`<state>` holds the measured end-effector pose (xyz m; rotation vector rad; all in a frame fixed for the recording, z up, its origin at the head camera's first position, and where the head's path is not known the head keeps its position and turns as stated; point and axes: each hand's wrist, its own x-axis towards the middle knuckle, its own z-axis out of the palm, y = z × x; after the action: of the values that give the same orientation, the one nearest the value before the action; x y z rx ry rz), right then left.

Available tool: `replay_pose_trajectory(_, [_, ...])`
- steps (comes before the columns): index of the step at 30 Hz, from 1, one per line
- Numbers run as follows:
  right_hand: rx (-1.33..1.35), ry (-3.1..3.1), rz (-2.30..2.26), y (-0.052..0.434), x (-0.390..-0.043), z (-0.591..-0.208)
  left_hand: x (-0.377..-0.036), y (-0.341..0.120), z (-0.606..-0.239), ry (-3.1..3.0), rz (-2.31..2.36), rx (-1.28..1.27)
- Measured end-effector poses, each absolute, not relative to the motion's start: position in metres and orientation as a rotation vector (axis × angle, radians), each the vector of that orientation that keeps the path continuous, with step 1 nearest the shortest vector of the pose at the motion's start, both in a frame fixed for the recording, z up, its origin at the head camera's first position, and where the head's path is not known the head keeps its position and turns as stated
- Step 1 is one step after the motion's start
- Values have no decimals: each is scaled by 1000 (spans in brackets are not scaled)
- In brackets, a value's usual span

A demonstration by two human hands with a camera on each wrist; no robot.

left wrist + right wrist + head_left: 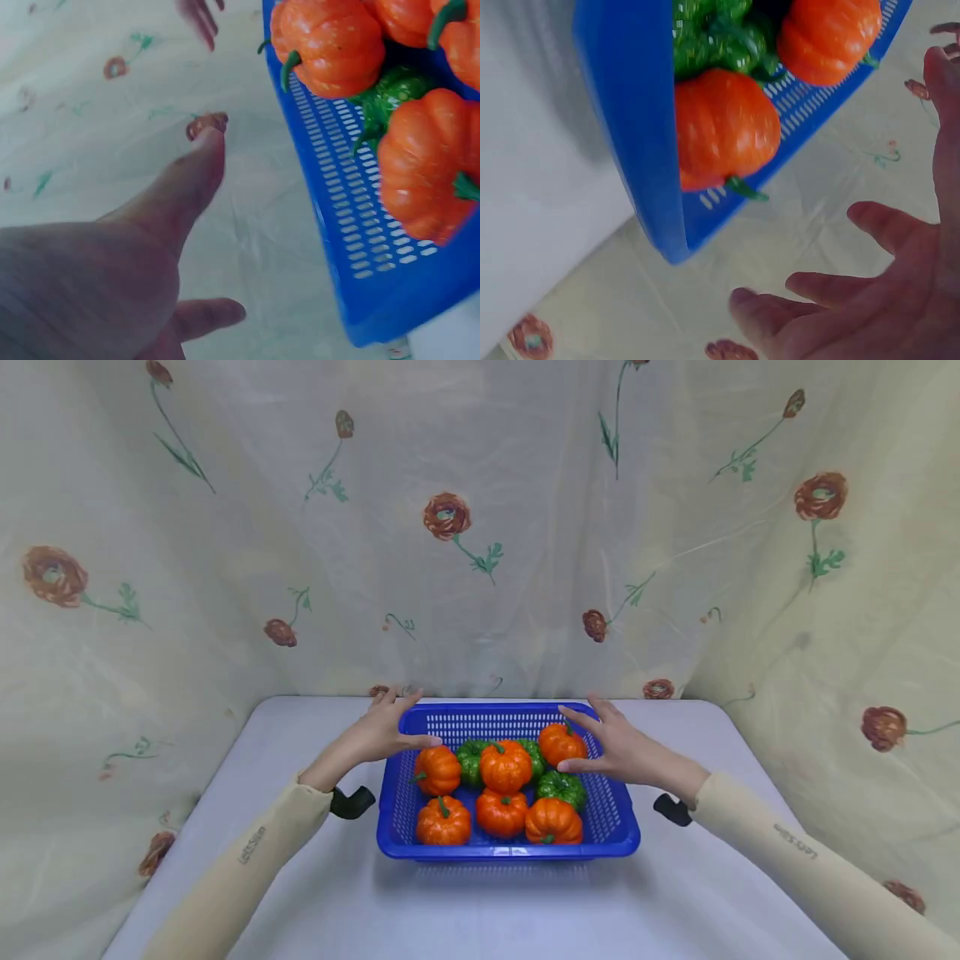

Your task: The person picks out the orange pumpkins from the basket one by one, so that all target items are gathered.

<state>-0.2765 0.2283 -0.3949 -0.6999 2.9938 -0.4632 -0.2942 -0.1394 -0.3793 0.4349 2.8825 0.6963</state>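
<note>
A blue plastic basket stands in the middle of the table. It holds several orange toy pumpkins and three green ones. My left hand is spread open beside the basket's far left corner, thumb toward the rim. My right hand is spread open at the far right rim, next to an orange pumpkin. In the left wrist view the left hand is apart from the basket wall. The right wrist view shows the right hand a short way off the basket. Neither hand holds anything.
The pale grey table has bare surface on both sides of the basket and in front of it. A floral cloth backdrop closes off the back and both sides. Black wrist mounts sit on both cream sleeves.
</note>
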Motion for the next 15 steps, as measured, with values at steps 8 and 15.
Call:
replay_pose_trajectory(8, [-710,2952,-615,223,-268,-408,-294,-162,-410,2769,940,220])
replay_pose_trajectory(15, [-733,2873,-682,218,-263,-412,-294,-173,-432,2529,1303,3])
